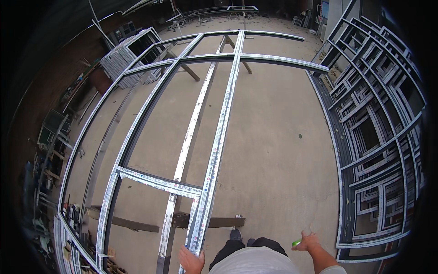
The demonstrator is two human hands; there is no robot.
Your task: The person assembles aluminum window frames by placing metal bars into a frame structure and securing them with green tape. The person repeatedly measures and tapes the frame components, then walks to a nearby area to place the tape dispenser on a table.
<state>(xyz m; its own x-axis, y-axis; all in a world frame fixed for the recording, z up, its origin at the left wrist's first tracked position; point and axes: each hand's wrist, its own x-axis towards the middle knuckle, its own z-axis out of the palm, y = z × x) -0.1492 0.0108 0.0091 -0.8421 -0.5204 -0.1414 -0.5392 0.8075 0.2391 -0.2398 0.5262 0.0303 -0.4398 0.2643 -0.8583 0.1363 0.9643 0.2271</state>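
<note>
I log the frame's (223, 121) long axis pointing toward twelve, left hand (191, 261) touching, grip unclear, right hand (308, 242) clutching a green object (296, 242).

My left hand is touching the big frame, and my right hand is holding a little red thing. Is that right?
Not quite: the little thing in your right hand is green, not red, as the head view shows. Your left hand is indeed touching the big frame.
</note>
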